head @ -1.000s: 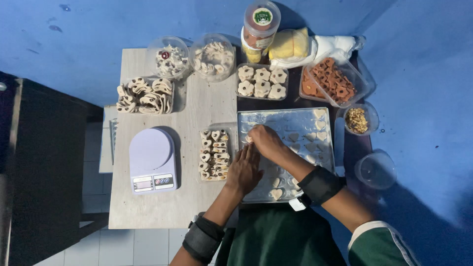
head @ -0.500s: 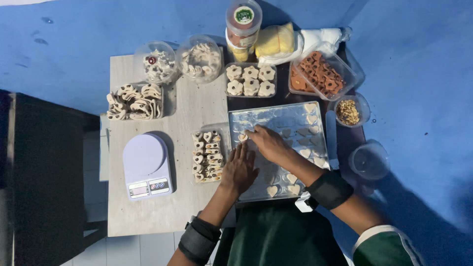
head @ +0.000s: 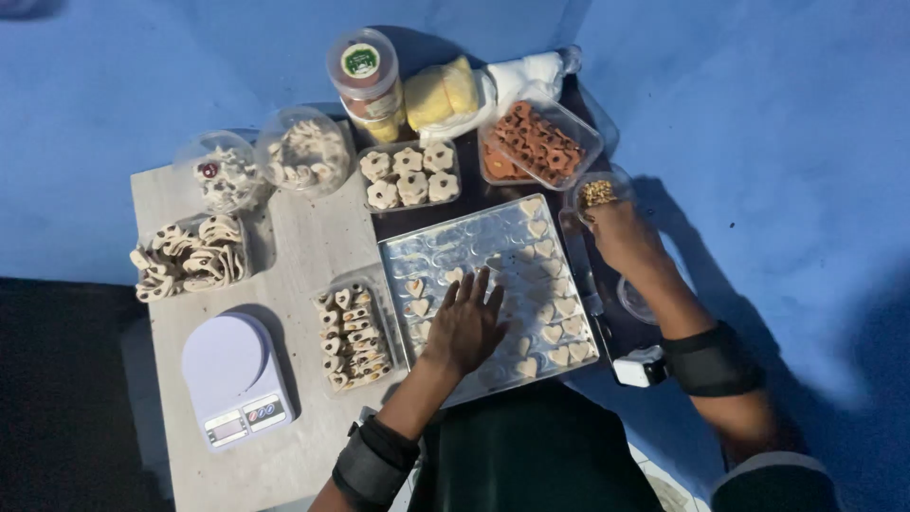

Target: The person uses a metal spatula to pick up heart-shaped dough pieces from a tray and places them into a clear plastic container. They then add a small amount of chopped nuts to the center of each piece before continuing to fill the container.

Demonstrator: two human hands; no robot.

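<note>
Left hand (head: 466, 322) flat on baking tray (head: 445, 256) — right hand (head: 621, 232) at small nut bowl (head: 599, 192)

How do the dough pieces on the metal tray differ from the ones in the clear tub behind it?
The pieces on the metal tray are heart-shaped cookies, spread apart in rows; the flower-shaped cookies in the clear tub are packed close together. The hearts look smaller and flatter, the flowers thicker with a dimpled centre. The left hand rests on the tray; no hand touches the tub. Both kinds are pale.
</note>
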